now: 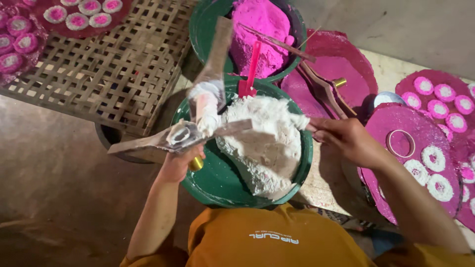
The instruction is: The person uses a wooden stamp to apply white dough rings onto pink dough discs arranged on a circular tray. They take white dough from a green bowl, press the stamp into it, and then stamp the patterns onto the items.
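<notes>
1. Landmark is the green basin heaped with white dough; everything sits around it.
2. The left hand is wrapped tight round a wooden mould at the basin's near-left rim, holding it level over the basin, likely so crumbs fall back in.
3. A brass cap pokes out just under that fist.
4. The right hand hovers at the basin's right rim, fingers pinched together on the end of a thin wooden strip lying across the dough.
5. Behind the basin sits a second green basin of pink dough, a pink scoop standing between them.
6. Right of the basin, pink trays carry finished rings within reach; left, a woven bamboo rack.
</notes>
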